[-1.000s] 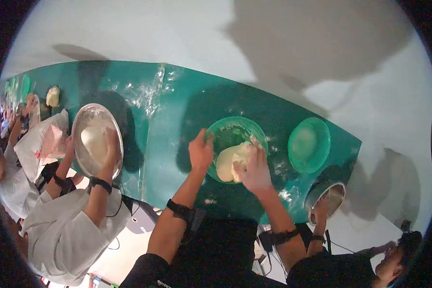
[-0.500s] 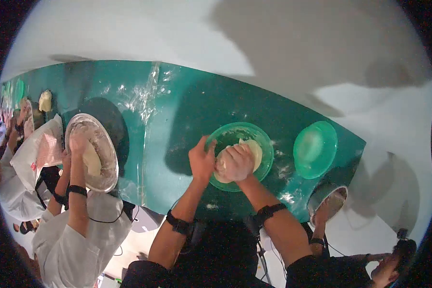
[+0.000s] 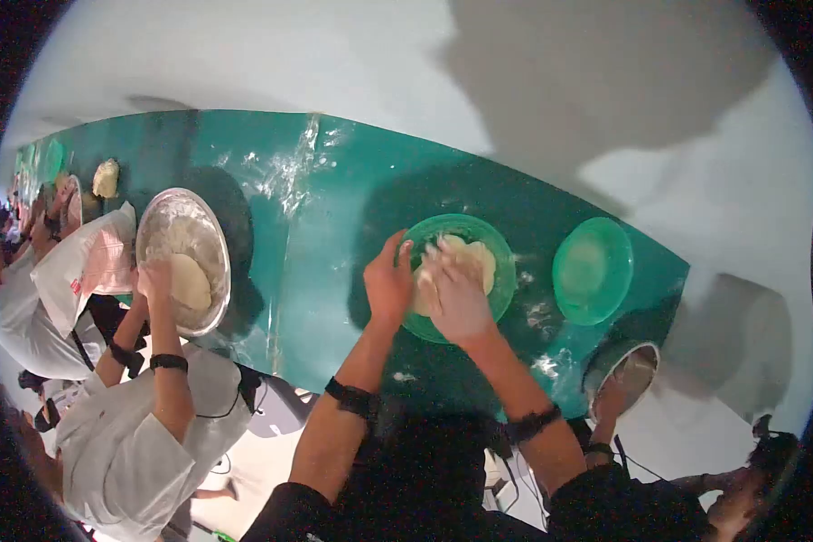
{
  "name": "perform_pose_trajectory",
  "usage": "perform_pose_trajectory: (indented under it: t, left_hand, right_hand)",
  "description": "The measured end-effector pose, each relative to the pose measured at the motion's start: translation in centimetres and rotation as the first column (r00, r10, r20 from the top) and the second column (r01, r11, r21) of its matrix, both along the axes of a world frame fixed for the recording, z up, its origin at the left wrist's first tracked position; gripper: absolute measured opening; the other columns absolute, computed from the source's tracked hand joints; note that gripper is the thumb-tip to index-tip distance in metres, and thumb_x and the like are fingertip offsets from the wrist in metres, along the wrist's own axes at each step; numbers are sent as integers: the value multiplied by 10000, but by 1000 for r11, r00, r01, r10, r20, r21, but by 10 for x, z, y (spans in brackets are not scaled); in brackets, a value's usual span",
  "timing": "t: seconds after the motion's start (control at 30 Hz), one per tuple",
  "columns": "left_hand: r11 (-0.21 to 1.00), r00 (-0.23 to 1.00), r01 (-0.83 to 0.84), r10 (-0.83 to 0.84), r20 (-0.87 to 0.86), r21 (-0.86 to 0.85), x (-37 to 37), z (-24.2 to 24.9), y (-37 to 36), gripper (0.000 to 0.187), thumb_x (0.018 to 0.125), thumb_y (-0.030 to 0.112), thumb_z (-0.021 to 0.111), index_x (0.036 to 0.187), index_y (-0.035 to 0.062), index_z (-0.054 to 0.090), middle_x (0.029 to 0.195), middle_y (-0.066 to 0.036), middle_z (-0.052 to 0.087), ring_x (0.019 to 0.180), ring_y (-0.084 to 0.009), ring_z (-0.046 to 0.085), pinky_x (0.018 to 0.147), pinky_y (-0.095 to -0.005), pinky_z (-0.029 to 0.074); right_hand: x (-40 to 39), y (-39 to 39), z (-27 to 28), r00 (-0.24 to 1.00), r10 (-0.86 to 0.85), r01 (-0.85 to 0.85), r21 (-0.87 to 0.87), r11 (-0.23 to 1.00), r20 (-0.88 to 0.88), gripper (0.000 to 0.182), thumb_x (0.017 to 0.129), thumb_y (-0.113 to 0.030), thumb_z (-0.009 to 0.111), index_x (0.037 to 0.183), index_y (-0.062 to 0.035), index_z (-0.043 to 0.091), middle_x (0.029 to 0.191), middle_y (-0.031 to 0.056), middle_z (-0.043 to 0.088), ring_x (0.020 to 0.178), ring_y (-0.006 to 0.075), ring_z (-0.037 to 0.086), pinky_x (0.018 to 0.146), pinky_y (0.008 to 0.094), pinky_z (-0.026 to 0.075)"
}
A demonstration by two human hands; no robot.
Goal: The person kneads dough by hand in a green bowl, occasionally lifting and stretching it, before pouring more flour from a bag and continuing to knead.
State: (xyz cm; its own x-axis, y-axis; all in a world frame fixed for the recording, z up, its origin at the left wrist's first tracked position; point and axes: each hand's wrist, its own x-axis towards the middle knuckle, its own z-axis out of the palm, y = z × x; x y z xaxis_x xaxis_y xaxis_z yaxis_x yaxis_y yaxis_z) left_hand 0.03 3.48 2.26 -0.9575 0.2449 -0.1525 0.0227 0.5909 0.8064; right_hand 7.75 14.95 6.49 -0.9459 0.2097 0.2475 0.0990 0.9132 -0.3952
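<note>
The dough [image 3: 468, 257] in the green bowl [image 3: 501, 294] already looks gathered into one lump, though blurred, with kneading apparently unfinished: the right hand [image 3: 456, 294] presses flat-fingered on it while the left hand [image 3: 388, 285] grips the rim.

A single head-worn view looks steeply down and forward over the person's own forearms onto a long teal counter [image 3: 334, 262], which runs slantwise across the frame. The fisheye lens bends the counter's edges and rings the frame in black. The green bowl [image 3: 501, 289] lies near centre, close below the camera; the counter's left end recedes far off, small and dim.
</note>
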Motion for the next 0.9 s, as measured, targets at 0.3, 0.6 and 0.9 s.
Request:
perform_pose_trajectory:
  t: [0.3,0.6,0.9]
  left_hand:
    - [999,998,-5,3,58,42,0,0,-2,237,1019,255,658,1181,86,693,776,-237,682,706,-443,668,622,-486,501]
    - [1000,996,-20,20,91,-10,-4,-2,0,261,1022,284,654,1167,72,698,767,-230,678,707,-445,664,625,-475,505]
    - [985,974,-96,63,218,141,-4,-5,-3,262,1050,264,610,1064,15,691,807,-223,657,629,-293,599,626,-392,476]
  right_hand:
    - [53,36,-28,976,-89,46,211,976,197,588,868,-389,764,1326,-58,602,1420,204,559,1271,396,572,1122,542,436]
    - [15,-8,-10,972,-185,172,100,980,143,572,816,-310,768,1289,-20,627,1367,192,549,1300,423,515,1113,566,426]
    - [-46,24,-62,999,-11,8,-65,998,-47,225,732,-172,762,617,-89,587,762,83,597,751,294,616,697,447,468]
